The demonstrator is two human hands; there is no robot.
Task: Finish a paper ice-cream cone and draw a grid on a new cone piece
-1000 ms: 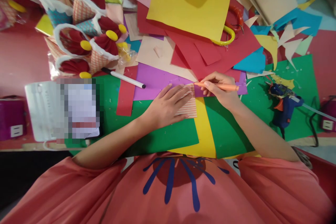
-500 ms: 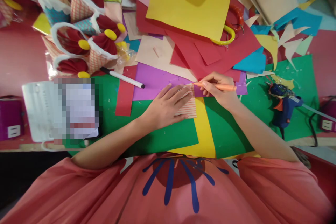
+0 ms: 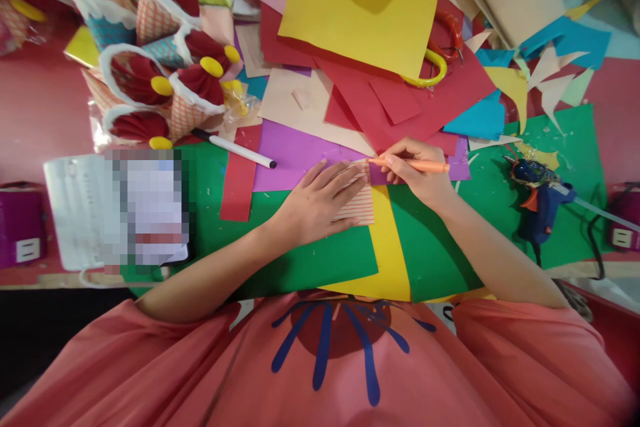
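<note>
My left hand [image 3: 320,203] lies flat with its fingers spread over a pale piece of paper [image 3: 361,205] striped with thin orange lines. That paper rests on purple and green sheets, and the hand hides its left part. My right hand [image 3: 417,167] is closed in a writing grip round an orange marker [image 3: 430,165]. Its tip touches the striped paper's upper right corner. Left of my left hand, a white pen with a black end [image 3: 243,150] lies across a red paper strip [image 3: 237,190] and the purple sheet [image 3: 290,147].
Fabric cones [image 3: 195,103] with yellow buttons crowd the upper left. A blurred phone [image 3: 155,207] lies at left. Beyond my hands are a yellow sheet [image 3: 365,7], scissors [image 3: 433,70] with partly covered handles, and paper scraps. A blue glue gun [image 3: 543,210] with a cord rests at right.
The orange marker and my right hand have shifted very slightly, with the tip staying at the striped paper's corner. My left hand stays in place on the paper.
</note>
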